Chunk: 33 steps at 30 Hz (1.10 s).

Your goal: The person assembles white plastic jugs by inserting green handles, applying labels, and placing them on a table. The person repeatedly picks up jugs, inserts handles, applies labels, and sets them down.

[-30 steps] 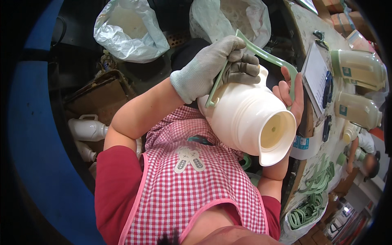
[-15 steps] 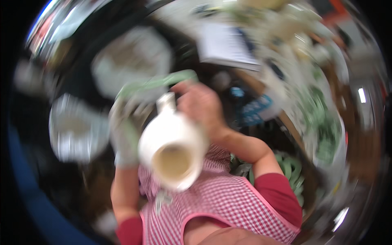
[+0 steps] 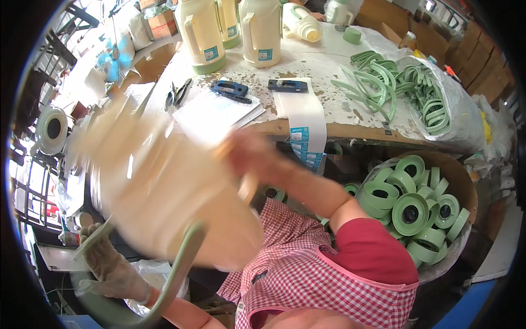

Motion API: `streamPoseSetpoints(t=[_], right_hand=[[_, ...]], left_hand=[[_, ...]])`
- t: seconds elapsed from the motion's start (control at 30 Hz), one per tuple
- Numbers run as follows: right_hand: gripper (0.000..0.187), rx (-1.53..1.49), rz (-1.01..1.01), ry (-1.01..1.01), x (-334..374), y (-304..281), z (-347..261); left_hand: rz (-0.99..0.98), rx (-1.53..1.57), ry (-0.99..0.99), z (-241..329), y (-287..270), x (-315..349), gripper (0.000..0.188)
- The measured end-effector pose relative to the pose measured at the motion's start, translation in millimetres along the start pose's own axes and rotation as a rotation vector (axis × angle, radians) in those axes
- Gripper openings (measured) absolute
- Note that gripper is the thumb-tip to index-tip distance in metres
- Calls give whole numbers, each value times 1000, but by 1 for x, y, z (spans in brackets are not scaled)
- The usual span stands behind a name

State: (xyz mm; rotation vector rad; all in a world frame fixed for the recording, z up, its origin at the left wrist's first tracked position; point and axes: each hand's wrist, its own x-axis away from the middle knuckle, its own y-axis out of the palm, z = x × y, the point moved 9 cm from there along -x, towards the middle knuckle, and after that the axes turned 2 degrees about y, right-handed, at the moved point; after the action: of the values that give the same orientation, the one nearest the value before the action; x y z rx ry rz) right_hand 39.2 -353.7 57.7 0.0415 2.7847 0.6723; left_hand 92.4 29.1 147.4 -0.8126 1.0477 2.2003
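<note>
A large cream jug [image 3: 175,203], smeared by motion, hangs tilted in front of my body. My right hand [image 3: 249,156] is blurred but closed at its upper right side, beside the jug's cream handle [image 3: 248,187]. A curved green strip [image 3: 183,257] loops below and to the left of the jug; whether it is joined to the jug I cannot tell. My left hand [image 3: 112,268], in a pale glove, is at the lower left within that loop. Its fingers and thumb are spread, and one end of the strip passes by the fingertips.
Cream jugs [image 3: 262,35] stand on the worn white table [image 3: 318,104], with green strips [image 3: 378,82] at right. Papers [image 3: 213,118], pliers [image 3: 176,94] and a label strip [image 3: 307,131] lie nearer. Below at right, a lined box holds green rings [image 3: 411,211]. A blue fan [image 3: 116,53] is far left.
The view has swung, bringing the table and the green rings into sight. The jug has turned and shifted left. My left hand has moved lower, away from the jug's side.
</note>
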Motion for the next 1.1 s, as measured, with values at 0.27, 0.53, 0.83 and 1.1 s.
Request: streamPoseSetpoints(t=[0.27,0.53,0.83,1.1], right_hand=[[34,714,927,-1008,69,-189,-298],[33,841,882,-529,-18,-355,-271],[45,1415,727,-305,-7,-339,-188],[57,1737,163,-20,-42,-292,-78]], left_hand=[[-449,35,-147,-102,177,3,57],[-801,483,-425,-140,206,-9,10],[-891,192,-799,-238,177,39,9],[-764,-1018,-71,-442,209,-10,52]])
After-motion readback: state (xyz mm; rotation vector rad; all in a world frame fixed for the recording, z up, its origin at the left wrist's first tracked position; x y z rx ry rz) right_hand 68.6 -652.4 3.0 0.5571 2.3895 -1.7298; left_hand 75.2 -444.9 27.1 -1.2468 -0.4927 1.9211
